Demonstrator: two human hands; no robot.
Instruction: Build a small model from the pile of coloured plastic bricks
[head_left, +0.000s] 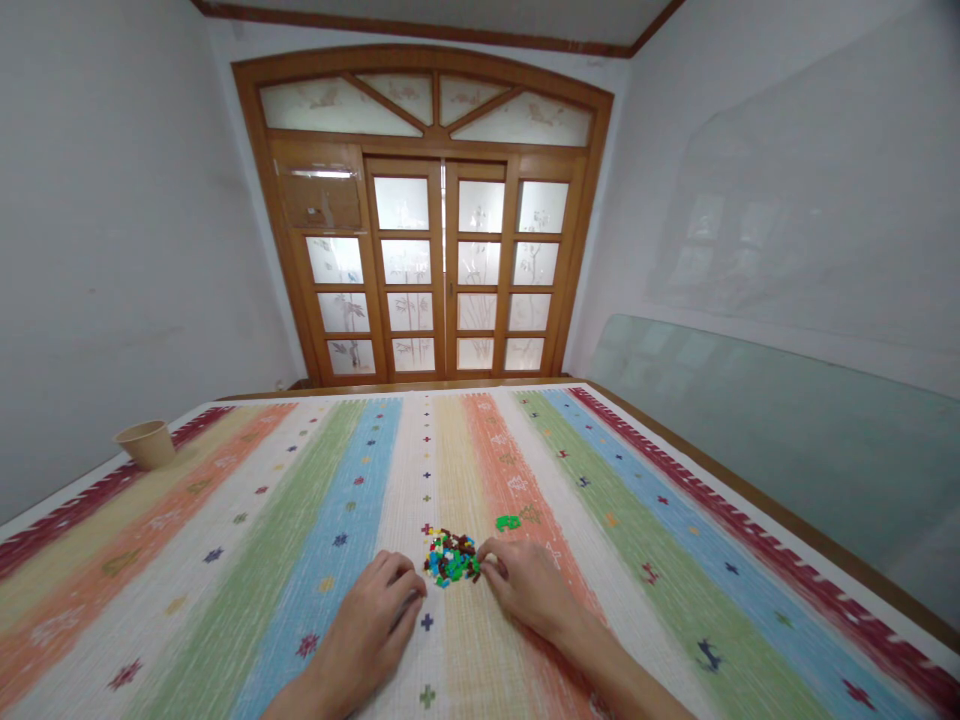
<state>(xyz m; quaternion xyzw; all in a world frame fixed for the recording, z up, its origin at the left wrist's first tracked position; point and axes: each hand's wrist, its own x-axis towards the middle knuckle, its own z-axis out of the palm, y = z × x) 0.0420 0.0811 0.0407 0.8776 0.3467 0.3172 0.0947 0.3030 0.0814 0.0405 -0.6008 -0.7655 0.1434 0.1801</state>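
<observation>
A small heap of tiny plastic building bricks [450, 557] in green, blue, brown, yellow and white lies on the striped tablecloth between my hands. Just left of it rests my left hand [381, 610], its fingers curled and bunched towards the thumb; whatever may be in them is hidden. At the heap's right edge my right hand [529, 580] has thumb and forefinger drawn together in a pinch, close to some brown bricks. What it pinches, if anything, is too small to make out. A few bright green bricks [508, 522] lie apart, beyond my right fingers.
The striped tablecloth [195, 600] covers a wide table. A tan cup [146, 443] stands near its far left edge. Past the table are wooden doors with glass panes [442, 270]. A pale green glass-like panel [780, 420] runs along the right side.
</observation>
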